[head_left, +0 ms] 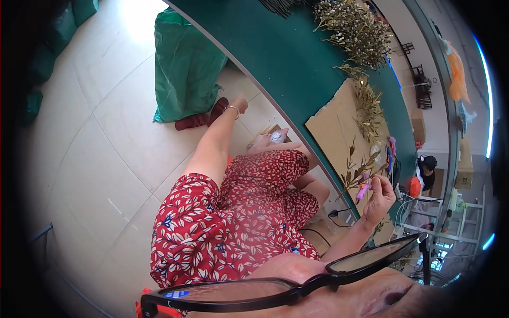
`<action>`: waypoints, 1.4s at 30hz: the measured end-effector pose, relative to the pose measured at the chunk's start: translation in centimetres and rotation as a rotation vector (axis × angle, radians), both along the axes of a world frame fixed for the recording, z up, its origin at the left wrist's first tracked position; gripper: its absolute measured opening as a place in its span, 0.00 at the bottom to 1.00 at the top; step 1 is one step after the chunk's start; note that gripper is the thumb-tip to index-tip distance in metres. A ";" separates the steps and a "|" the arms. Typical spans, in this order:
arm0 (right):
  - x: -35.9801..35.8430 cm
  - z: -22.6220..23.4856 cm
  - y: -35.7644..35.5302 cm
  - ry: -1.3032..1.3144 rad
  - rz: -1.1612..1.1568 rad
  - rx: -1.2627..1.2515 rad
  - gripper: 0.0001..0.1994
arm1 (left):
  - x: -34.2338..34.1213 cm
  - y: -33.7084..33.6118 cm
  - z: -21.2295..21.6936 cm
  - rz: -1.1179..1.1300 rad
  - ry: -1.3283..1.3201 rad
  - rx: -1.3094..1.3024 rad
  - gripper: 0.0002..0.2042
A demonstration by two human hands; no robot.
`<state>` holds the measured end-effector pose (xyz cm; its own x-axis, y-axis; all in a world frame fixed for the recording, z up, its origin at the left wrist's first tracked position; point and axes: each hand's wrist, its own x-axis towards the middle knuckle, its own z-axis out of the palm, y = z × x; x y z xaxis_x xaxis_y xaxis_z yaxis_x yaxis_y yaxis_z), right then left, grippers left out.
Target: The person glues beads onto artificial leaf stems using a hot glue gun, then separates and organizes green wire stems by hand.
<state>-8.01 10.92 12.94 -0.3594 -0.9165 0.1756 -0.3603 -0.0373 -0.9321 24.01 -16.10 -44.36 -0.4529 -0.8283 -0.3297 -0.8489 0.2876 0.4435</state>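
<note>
My right hand (379,198) is at the near edge of the green table (286,58), thumb and fingers pinched on a thin leafy sprig (351,172) with brownish-green leaves. Just behind the fingers, partly covered by the sprig, is a pink tool (362,192) that looks like a glue gun. A torn piece of brown cardboard (331,124) lies under this spot. My left hand (241,104), with a bangle at the wrist, is stretched down and away beside the table edge. Its fingers are turned from view, so I cannot make out their pose.
Bundles of dried leafy sprigs (352,32) lie on the table's far side, with more sprigs (368,108) on the cardboard. A green plastic bag (185,69) stands on the tiled floor (106,143). Black cables (339,213) hang by the edge. Another person (427,167) is farther back.
</note>
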 end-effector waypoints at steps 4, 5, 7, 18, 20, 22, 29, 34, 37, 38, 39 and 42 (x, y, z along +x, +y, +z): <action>-0.6 -0.3 1.7 0.005 -0.134 -0.026 0.05 | -5.3 -3.0 4.3 -0.266 -0.305 -0.162 0.12; -1.0 -0.5 1.9 0.012 -0.149 -0.031 0.05 | -5.9 -2.9 5.5 -0.112 -0.177 -0.041 0.08; -1.8 -0.3 2.7 0.030 -0.231 -0.043 0.05 | -8.0 -3.2 9.2 0.166 0.078 0.189 0.06; -2.5 -0.9 3.0 -0.037 -0.229 0.016 0.04 | -6.9 -2.6 10.8 0.511 0.359 0.522 0.14; -2.7 -1.1 3.2 -0.079 -0.267 0.028 0.05 | -7.0 -3.0 10.8 0.506 0.357 0.521 0.14; -2.8 -1.0 2.9 -0.105 -0.276 0.037 0.05 | -7.2 -3.4 10.0 0.504 0.350 0.522 0.15; -2.7 -1.2 2.7 -0.138 -0.297 0.047 0.04 | -5.2 -3.1 10.0 0.521 0.335 0.481 0.17; -2.7 -2.7 4.3 -0.157 -0.269 0.034 0.04 | -5.9 -2.4 11.2 0.521 0.345 0.431 0.19; -2.5 -3.2 4.6 -0.194 -0.216 0.029 0.04 | -4.2 -0.5 8.7 0.590 0.285 0.408 0.20; -2.5 -3.2 4.9 -0.205 -0.200 0.034 0.04 | -3.7 0.4 8.2 0.693 0.273 0.458 0.20; -2.5 -3.3 5.0 -0.213 -0.185 0.030 0.04 | -2.7 1.4 7.6 0.800 0.261 0.508 0.20; -2.7 -4.1 6.0 -0.229 -0.221 0.001 0.04 | -3.6 5.8 13.5 0.697 0.368 0.483 0.14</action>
